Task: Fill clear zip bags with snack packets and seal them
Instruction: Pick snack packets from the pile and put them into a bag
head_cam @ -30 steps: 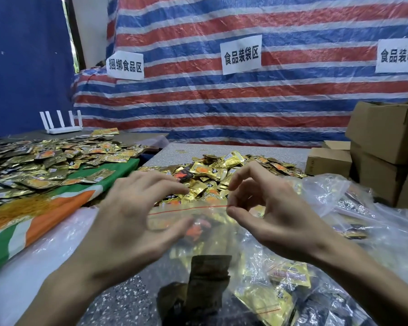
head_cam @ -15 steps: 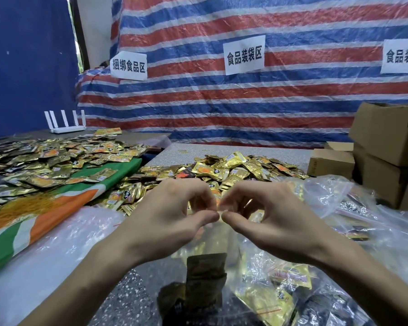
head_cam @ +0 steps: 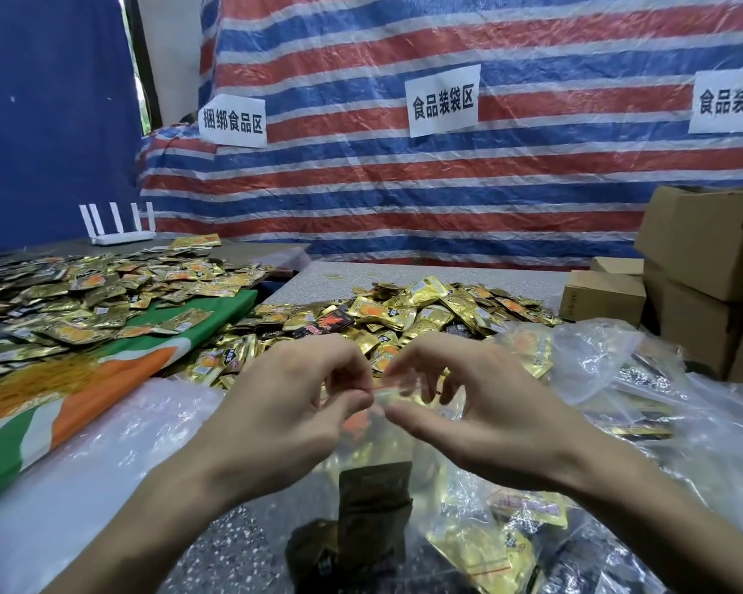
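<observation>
The left grip [head_cam: 284, 405] and right grip [head_cam: 490, 413] each pinch the top edge of the bag [head_cam: 376, 448], with their fingertips nearly meeting at its middle. The bag is held upright over the tabletop [head_cam: 232, 546], with packets [head_cam: 374, 499] inside. A pile [head_cam: 404, 312] of loose ones lies behind.

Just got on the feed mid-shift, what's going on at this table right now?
A person is closing a clear zip bag. The left hand and right hand pinch its top strip side by side near the middle, with snack packets already inside. Whether the zip is shut all along cannot be told. A loose heap of packets lies on the table behind the hands, more bagged packets sit to the right, and cardboard boxes stand at far right.
</observation>
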A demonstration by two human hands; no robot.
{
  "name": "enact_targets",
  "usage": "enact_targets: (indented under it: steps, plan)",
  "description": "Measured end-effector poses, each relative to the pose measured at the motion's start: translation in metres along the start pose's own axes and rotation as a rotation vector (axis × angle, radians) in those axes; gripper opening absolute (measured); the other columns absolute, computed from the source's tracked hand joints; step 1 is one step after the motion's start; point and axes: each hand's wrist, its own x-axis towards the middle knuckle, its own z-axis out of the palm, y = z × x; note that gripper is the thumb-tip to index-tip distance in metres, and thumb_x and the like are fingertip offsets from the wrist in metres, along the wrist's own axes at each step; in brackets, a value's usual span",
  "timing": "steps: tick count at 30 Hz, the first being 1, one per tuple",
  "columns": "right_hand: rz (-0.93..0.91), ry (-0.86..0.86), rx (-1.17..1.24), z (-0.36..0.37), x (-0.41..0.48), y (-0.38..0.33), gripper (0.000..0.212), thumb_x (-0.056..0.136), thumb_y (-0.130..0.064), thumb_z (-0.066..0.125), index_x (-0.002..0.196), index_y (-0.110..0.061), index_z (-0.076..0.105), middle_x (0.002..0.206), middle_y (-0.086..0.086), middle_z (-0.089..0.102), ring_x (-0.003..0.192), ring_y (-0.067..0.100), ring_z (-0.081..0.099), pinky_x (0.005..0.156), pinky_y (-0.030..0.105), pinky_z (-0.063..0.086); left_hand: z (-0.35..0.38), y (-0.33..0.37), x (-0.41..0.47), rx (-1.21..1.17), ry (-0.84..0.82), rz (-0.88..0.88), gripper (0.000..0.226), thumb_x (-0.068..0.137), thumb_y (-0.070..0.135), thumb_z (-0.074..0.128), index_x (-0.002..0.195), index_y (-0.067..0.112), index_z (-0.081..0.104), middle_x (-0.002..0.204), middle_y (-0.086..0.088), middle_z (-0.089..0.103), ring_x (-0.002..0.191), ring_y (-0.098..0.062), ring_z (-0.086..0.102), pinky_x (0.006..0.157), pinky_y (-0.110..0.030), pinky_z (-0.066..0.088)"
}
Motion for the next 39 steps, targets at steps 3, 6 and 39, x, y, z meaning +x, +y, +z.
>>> enact_targets:
  steps: [3, 6, 39]
  plan:
    - [-0.014, 0.003, -0.002, -0.002, 0.005, -0.002, 0.004, 0.087, -0.018, 0.072, 0.084, -0.019, 0.073, 0.075, -0.017, 0.059, 0.073, 0.006, 0.057, 0.063, 0.016, 0.039, 0.000, 0.002, 0.000, -0.013, 0.006, 0.012, 0.013, 0.084, 0.021, 0.077, 0.078, 0.027, 0.068, 0.073, 0.015, 0.063, 0.076, -0.010, 0.059, 0.055, -0.015, 0.035]
    - [0.016, 0.041, -0.048, -0.002, 0.004, 0.000, 0.008, 0.085, -0.019, 0.068, 0.077, -0.022, 0.068, 0.072, -0.018, 0.056, 0.072, 0.004, 0.055, 0.062, 0.021, 0.038, -0.007, -0.001, -0.005, -0.059, -0.021, -0.013, 0.012, 0.083, 0.034, 0.078, 0.076, 0.030, 0.069, 0.077, 0.017, 0.067, 0.078, -0.010, 0.060, 0.058, -0.020, 0.042]
    - [0.002, -0.070, -0.325, 0.009, 0.007, -0.030, 0.013, 0.088, -0.045, 0.056, 0.095, -0.035, 0.057, 0.092, -0.015, 0.058, 0.085, 0.006, 0.053, 0.068, 0.035, 0.047, -0.011, -0.002, -0.026, -0.042, 0.144, -0.102, 0.027, 0.072, 0.001, 0.083, 0.065, 0.023, 0.070, 0.067, 0.012, 0.064, 0.070, -0.010, 0.060, 0.060, -0.014, 0.041]
